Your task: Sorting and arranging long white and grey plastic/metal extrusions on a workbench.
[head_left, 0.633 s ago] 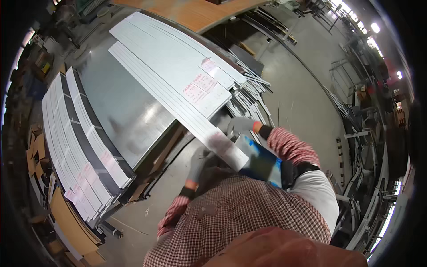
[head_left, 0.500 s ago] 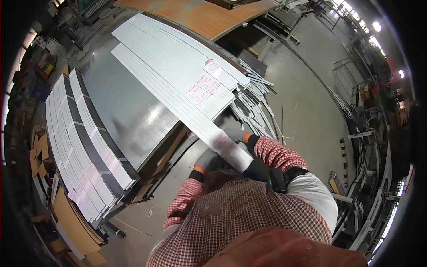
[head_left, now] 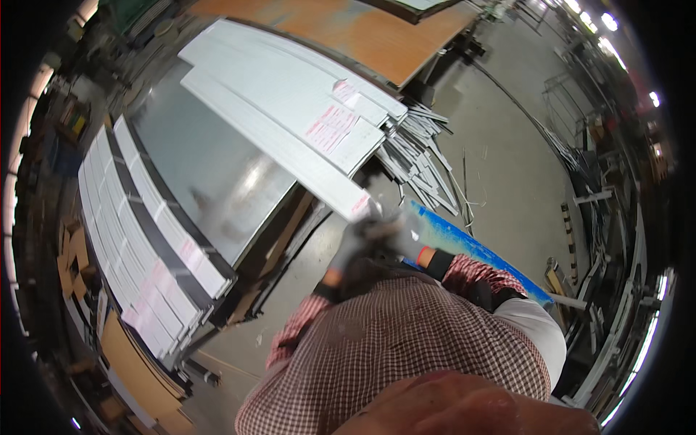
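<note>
A bundle of long white strips (head_left: pixel 290 170) lies slantwise at the near side of the metal-topped table (head_left: pixel 210 181), its near end sticking out past the edge towards me. My left hand (head_left: pixel 350 246), in a grey glove, is close by that end. Beside it, to the right, my right hand (head_left: pixel 401 238) wears the same kind of glove. Motion smears the fingers of both hands, so their grip and any contact with the strips cannot be made out. Wider white panels (head_left: pixel 283 80) with pink-printed labels (head_left: pixel 333 129) lie alongside the bundle.
Left stand stacked white strips (head_left: pixel 141 210) with dark bands between. A heap of thin offcuts (head_left: pixel 420 156) spreads beyond the table's right end. A blue-edged board (head_left: pixel 478 246) is close on my right. An orange-brown board (head_left: pixel 348 36) lies behind; metal racks (head_left: pixel 616 290) line the right.
The strip bundle's near end has moved away from me, towards the table. My hands have come closer together in front of me. The blue-edged board now shows on the right.
</note>
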Demonstrator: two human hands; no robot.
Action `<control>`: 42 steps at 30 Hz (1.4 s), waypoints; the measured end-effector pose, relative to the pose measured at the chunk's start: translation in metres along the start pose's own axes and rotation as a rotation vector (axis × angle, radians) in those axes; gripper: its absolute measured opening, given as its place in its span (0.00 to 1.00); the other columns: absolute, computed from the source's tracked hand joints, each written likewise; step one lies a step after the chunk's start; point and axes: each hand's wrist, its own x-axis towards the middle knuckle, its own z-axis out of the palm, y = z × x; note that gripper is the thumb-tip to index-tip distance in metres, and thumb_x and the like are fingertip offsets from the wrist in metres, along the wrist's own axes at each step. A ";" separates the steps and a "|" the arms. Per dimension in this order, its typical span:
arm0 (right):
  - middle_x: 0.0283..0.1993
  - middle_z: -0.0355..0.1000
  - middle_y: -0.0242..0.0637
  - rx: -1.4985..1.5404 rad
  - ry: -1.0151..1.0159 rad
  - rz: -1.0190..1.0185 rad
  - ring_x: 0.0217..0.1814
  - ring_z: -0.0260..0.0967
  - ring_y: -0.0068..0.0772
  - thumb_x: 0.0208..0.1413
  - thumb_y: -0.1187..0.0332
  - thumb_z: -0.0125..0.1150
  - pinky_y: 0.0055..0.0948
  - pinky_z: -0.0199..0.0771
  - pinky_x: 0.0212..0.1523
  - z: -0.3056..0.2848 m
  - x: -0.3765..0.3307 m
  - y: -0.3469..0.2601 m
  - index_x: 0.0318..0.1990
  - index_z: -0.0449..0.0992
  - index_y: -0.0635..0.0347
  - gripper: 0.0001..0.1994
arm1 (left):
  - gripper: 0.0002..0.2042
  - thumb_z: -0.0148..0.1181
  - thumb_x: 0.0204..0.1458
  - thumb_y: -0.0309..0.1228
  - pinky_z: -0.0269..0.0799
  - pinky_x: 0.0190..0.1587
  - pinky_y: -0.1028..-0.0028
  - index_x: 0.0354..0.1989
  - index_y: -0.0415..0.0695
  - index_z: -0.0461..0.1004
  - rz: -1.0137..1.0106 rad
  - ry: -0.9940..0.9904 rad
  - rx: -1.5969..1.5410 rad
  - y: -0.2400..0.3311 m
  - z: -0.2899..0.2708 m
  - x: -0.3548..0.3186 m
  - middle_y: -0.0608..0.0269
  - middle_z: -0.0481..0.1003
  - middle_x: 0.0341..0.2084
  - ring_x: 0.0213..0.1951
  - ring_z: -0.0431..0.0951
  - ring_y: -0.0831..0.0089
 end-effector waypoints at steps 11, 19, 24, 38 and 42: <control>0.34 0.71 0.48 -0.500 -0.469 -0.424 0.34 0.69 0.49 0.51 0.62 0.53 0.40 0.67 0.32 -0.094 0.081 -0.079 0.36 0.70 0.58 0.11 | 0.23 0.59 0.46 0.38 0.72 0.29 0.64 0.52 0.52 0.65 -0.041 0.211 0.583 -0.010 0.031 0.029 0.59 0.77 0.25 0.28 0.77 0.59; 0.30 0.74 0.44 -1.191 -0.553 0.136 0.34 0.73 0.46 0.53 0.58 0.50 0.44 0.70 0.33 -0.166 0.041 0.133 0.33 0.75 0.53 0.11 | 0.11 0.54 0.49 0.36 0.72 0.32 0.63 0.40 0.48 0.76 0.026 -0.297 0.511 0.031 0.041 0.058 0.55 0.75 0.26 0.27 0.77 0.58; 0.33 0.72 0.50 -0.667 -0.113 0.010 0.37 0.69 0.54 0.51 0.64 0.49 0.44 0.69 0.39 -0.024 0.075 -0.033 0.45 0.72 0.55 0.14 | 0.20 0.55 0.51 0.37 0.71 0.43 0.62 0.42 0.30 0.67 -0.262 -0.049 0.090 -0.084 -0.069 0.031 0.46 0.73 0.28 0.35 0.75 0.58; 0.40 0.75 0.45 -0.131 -0.920 -0.227 0.38 0.74 0.38 0.45 0.73 0.56 0.32 0.73 0.41 -0.002 0.103 -0.146 0.46 0.75 0.60 0.18 | 0.31 0.58 0.42 0.19 0.65 0.26 0.84 0.59 0.34 0.59 -0.435 0.020 -0.488 0.014 -0.135 -0.060 0.68 0.70 0.22 0.24 0.69 0.83; 0.38 0.75 0.47 -0.730 -0.546 0.023 0.37 0.72 0.43 0.41 0.72 0.55 0.33 0.71 0.40 -0.036 0.129 -0.030 0.37 0.78 0.60 0.13 | 0.25 0.54 0.45 0.21 0.63 0.23 0.80 0.56 0.36 0.63 -0.526 0.191 -0.419 -0.063 -0.118 -0.054 0.67 0.69 0.19 0.20 0.66 0.82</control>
